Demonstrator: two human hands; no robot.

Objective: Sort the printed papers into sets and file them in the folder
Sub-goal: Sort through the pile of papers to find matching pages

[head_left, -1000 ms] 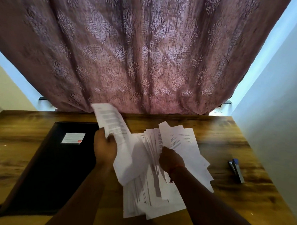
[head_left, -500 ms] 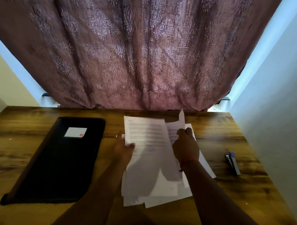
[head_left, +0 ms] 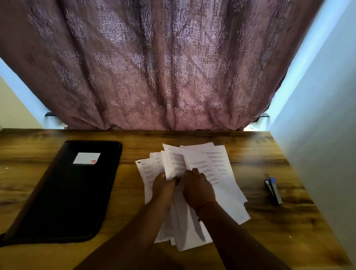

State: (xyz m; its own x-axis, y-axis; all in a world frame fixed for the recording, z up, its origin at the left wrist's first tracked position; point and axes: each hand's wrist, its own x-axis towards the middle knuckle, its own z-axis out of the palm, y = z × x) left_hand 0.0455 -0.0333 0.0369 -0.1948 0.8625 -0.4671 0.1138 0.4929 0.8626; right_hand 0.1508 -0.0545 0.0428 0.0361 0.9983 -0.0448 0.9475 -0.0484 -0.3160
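A fanned pile of printed white papers (head_left: pixel 210 166) lies on the wooden desk (head_left: pixel 263 156), right of centre. My left hand (head_left: pixel 163 184) pinches the near edge of a raised sheet in the middle of the pile. My right hand (head_left: pixel 198 188) sits just beside it with fingers curled down into the sheets; its fingertips are hidden among them. A closed black folder (head_left: pixel 66 191) with a white label lies flat on the desk's left side, apart from both hands.
A blue and grey stapler (head_left: pixel 273 189) rests on the desk near the right wall. A patterned mauve curtain (head_left: pixel 155 63) hangs behind the desk's far edge. The near edge of the desk runs under my forearms.
The sheet held up by my left hand has come down. Both hands have drawn together at the middle of the pile, which is now fanned out to the left and right.
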